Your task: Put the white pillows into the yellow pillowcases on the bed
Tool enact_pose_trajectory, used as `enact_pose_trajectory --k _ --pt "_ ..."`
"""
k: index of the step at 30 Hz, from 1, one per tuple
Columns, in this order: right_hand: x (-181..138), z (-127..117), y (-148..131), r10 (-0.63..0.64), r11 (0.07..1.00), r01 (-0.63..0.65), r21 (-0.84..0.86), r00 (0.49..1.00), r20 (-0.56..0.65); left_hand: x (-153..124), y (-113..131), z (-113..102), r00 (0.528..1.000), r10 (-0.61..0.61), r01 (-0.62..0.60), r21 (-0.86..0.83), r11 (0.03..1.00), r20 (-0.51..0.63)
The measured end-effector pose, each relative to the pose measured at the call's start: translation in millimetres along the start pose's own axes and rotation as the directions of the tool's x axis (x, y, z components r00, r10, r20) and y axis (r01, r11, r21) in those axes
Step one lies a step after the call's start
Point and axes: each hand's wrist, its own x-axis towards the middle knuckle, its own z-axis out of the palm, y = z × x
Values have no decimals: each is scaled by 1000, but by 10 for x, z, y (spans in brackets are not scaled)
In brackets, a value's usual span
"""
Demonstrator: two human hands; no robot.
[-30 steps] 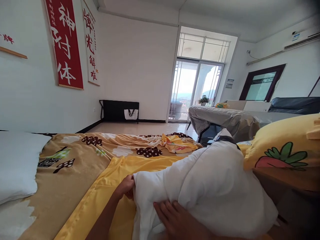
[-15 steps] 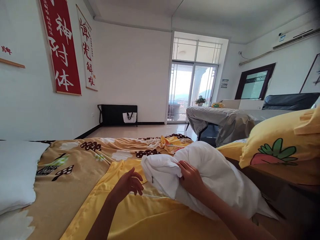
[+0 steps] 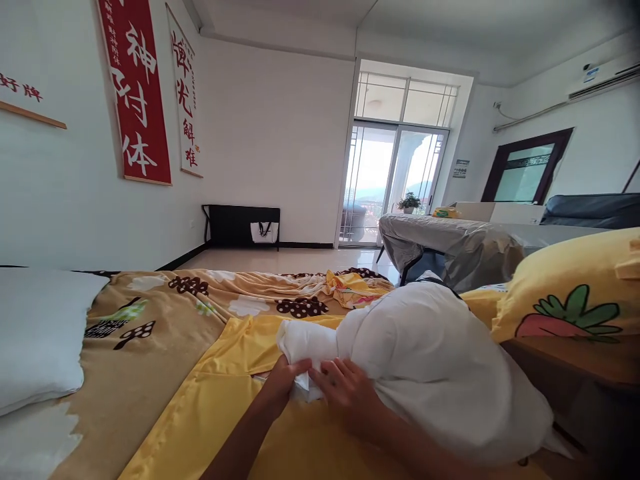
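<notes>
A soft white pillow (image 3: 440,360) lies bunched in front of me, its near left end drawn into a narrow fold. My left hand (image 3: 283,383) is closed on the tip of that fold, thumb on top. Close beside it, my right hand (image 3: 350,390) grips the same end, fingers bent over the fabric and a little blurred. A smooth yellow cloth (image 3: 225,413) is spread beneath the pillow and both hands. Part of the pillow's underside is hidden by my right forearm.
A patterned tan blanket (image 3: 145,373) covers the surface, with another white pillow (image 3: 40,340) at left. At right, a yellow cushion (image 3: 590,273) with a carrot print rests on a brown edge (image 3: 565,357). Beyond stands a plastic-covered table (image 3: 450,233).
My left hand, apart and open before, has moved right and taken hold of the pillow's end. My right hand has shifted left and down, and the pillow's end is now narrower. The view has turned slightly left.
</notes>
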Motion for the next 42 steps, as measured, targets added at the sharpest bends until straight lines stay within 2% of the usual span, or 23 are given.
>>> enact_pose_trajectory --k 3,9,16,19,22,25,27,31,35,37,39,42 --pt "-64 -105 140 131 991 -132 29 990 51 10 -16 30 997 24 -26 -25 999 -74" --pt "-63 -208 409 303 953 -299 -49 945 122 -40 12 132 997 43 -46 -36 998 -65" --pt "-177 -161 322 223 975 -212 -70 936 274 -13 51 121 992 36 -46 -84 995 -118" --pt "-262 -86 263 294 947 -260 -187 938 186 -42 56 137 991 36 -48 -94 994 -128" --pt "-240 -54 299 389 900 -361 -242 918 74 -123 81 181 994 68 -72 -41 997 -83" --pt "-127 -63 422 450 874 -428 -228 891 53 -201 125 223 992 127 -127 45 991 -1" --pt "-51 -59 524 477 868 -458 -192 876 67 -221 151 230 989 148 -149 70 986 8" --pt "15 -16 694 407 913 -402 -63 900 155 -201 178 201 987 161 -160 89 983 -11" --pt "55 -21 783 309 934 -345 97 912 269 -195 230 164 980 171 -177 59 982 102" --pt "122 -53 851 371 906 -412 98 884 286 -190 270 123 968 185 -195 42 980 169" --pt "226 -97 972 485 858 -513 26 825 290 -158 284 51 956 217 -234 69 970 197" --pt "387 -148 1208 610 784 -617 -71 745 268 -55 186 -94 948 199 -285 383 879 249"
